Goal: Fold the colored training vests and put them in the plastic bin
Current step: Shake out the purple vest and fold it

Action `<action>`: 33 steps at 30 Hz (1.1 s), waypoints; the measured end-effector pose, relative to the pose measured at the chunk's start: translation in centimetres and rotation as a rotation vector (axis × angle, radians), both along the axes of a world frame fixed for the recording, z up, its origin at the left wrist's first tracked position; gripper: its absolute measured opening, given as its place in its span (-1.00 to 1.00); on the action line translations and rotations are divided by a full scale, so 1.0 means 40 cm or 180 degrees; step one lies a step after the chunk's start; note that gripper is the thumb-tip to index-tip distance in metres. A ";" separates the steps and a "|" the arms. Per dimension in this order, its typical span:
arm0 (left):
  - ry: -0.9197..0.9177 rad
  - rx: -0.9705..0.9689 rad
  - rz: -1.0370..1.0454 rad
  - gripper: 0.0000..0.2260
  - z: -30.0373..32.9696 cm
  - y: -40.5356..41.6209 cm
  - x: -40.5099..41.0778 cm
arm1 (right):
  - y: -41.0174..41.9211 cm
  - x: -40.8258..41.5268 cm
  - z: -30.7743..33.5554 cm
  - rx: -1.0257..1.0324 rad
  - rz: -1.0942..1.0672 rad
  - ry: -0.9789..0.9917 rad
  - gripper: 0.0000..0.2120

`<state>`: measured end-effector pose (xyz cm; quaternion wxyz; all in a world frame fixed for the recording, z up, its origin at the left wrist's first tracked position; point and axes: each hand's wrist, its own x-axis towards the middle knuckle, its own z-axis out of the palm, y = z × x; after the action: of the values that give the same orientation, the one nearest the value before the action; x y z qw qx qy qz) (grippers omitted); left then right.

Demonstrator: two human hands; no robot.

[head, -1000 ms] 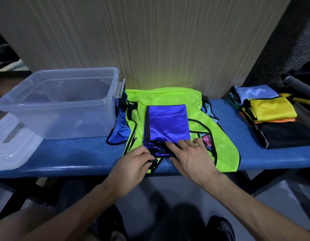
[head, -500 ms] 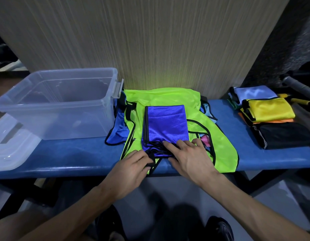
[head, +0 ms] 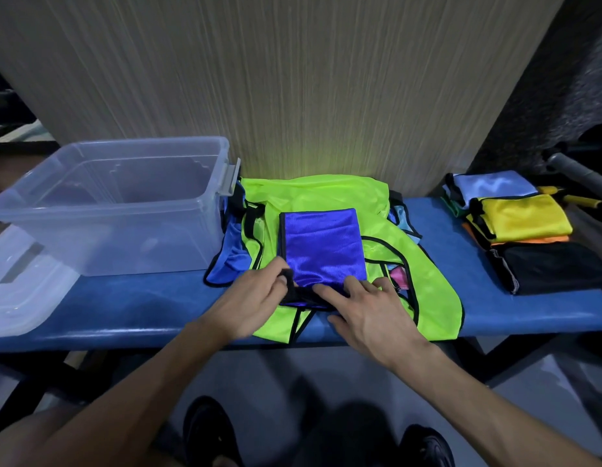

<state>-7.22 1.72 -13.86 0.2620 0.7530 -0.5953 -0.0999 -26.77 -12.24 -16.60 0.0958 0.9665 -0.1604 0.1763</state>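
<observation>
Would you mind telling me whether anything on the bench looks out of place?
The neon green vest droops over the bench's front edge, and the bin lid overhangs its left end. Otherwise nothing odd.

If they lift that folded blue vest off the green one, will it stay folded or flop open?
Probably it flops: the blue vest is thin, shiny fabric, and its black-edged straps already bunch loosely at the near end, where the left hand pinches the trim and the right hand presses down. The sheen suggests it may slide on the green vest. It looks light.
</observation>
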 end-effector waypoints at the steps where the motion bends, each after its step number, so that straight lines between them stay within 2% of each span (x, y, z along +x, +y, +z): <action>1: 0.0046 -0.0046 0.0107 -0.89 0.001 -0.012 0.007 | -0.002 -0.001 0.000 0.0043 0.0001 -0.0008 -0.44; 7: 0.0301 -0.0260 0.0288 -0.90 -0.019 -0.057 0.029 | -0.026 -0.011 0.003 0.0303 0.0026 0.0060 -0.45; 10: 0.0392 -0.0325 0.0348 -0.71 -0.025 -0.063 0.023 | -0.044 -0.013 0.011 0.0577 0.0058 0.0133 -0.44; 12: 0.0552 -0.0325 0.0371 -0.69 -0.032 -0.064 0.028 | -0.055 -0.014 0.016 0.0749 0.0112 0.0182 -0.44; 19: 0.0319 -0.0708 0.0311 -0.98 -0.067 -0.068 0.054 | -0.076 -0.013 0.016 0.0940 0.0209 0.0121 -0.42; 21: 0.0312 -0.0584 0.0268 -0.84 -0.074 -0.063 0.062 | -0.084 -0.011 0.009 0.0978 0.0235 0.0092 -0.44; 23: 0.0664 -0.0256 0.0101 -0.72 -0.067 -0.049 0.068 | -0.094 -0.008 0.010 0.1154 0.0225 0.0058 -0.49; 25: 0.0841 0.0067 -0.0193 -0.65 -0.065 -0.034 0.081 | -0.105 -0.006 0.020 0.1484 0.0179 -0.0007 -0.55; 27: 0.0672 0.0250 -0.0357 -0.61 -0.071 -0.027 0.096 | -0.113 -0.003 0.039 0.1914 0.0082 -0.0092 -0.62; 29: 0.0643 0.0293 -0.0329 -0.68 -0.068 -0.032 0.098 | -0.129 0.003 0.055 0.2482 -0.0065 -0.0140 -0.74; 31: 0.0761 0.0310 -0.0184 -0.78 -0.056 -0.037 0.090 | -0.144 0.006 0.073 0.3327 -0.0108 -0.0165 -0.81; 33: 0.0841 0.0238 -0.0111 -0.77 -0.053 -0.039 0.084 | -0.156 -0.001 0.089 0.3983 -0.0063 -0.0237 -0.85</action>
<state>-3.84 0.18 -15.99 0.3081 0.7320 -0.5645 -0.2248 -26.80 -18.50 -13.03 -0.4922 0.8312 -0.2454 0.0817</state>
